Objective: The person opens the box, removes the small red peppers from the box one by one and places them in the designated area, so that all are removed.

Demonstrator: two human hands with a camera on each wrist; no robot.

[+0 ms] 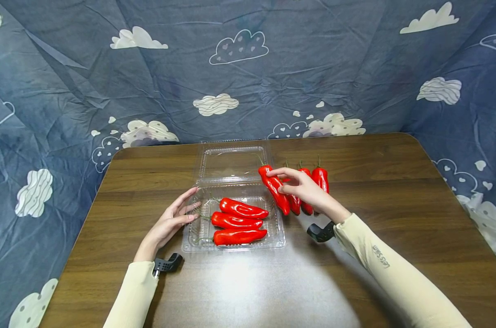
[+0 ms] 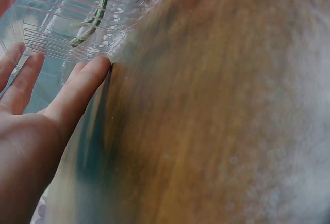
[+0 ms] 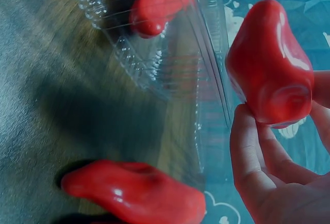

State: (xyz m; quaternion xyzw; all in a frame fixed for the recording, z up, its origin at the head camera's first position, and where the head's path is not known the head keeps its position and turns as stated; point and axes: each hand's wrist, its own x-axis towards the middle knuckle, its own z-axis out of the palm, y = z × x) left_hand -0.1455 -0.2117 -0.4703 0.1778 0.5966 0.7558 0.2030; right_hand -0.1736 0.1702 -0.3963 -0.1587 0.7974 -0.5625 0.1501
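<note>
My right hand [image 1: 307, 189] pinches a long red pepper [image 1: 274, 189] between thumb and fingers, beside the right rim of a clear plastic clamshell box [image 1: 277, 241]. In the right wrist view this pepper [image 3: 268, 64] is raised, its tip toward the camera. Three red peppers lie side by side inside the box: a back one [image 1: 244, 208], a middle one [image 1: 236, 221] and a front one [image 1: 240, 237], their green stems to the left. At the box's left side rests my left hand [image 1: 170, 225], fingers extended; its fingertips [image 2: 100, 66] touch the ribbed clear wall.
Behind the base, the box's clear lid [image 1: 233, 164] lies folded back. Several more red peppers, one of them at the right end [image 1: 321, 177], lie on the wooden table [image 1: 379, 182], partly hidden by my right hand. A blue cloud-print cloth [image 1: 305, 77] hangs behind the table.
</note>
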